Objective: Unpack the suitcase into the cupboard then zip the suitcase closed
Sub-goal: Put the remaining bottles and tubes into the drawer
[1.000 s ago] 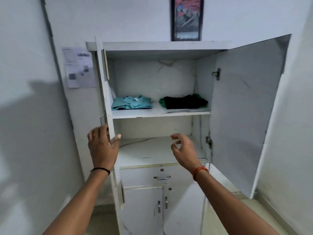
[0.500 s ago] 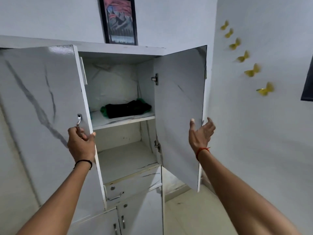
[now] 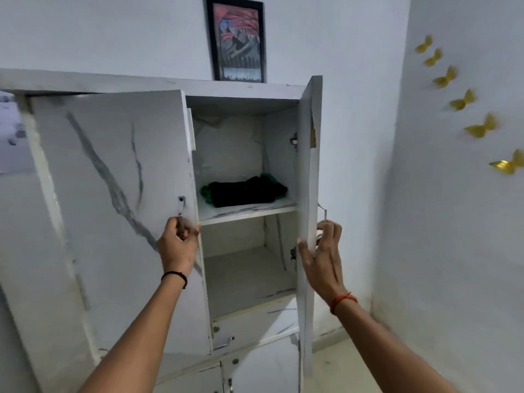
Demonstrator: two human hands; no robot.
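At cupboard | left hand grips left door handle | right hand holds right door

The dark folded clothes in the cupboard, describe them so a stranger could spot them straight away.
Look at the white cupboard, between its two half-open doors. On the upper shelf lies the dark folded clothes, black with green cloth showing at its edges; the shelf below shows nothing on it.

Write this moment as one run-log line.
left hand: grips left door handle | right hand: holds right door edge | shelf: black clothes
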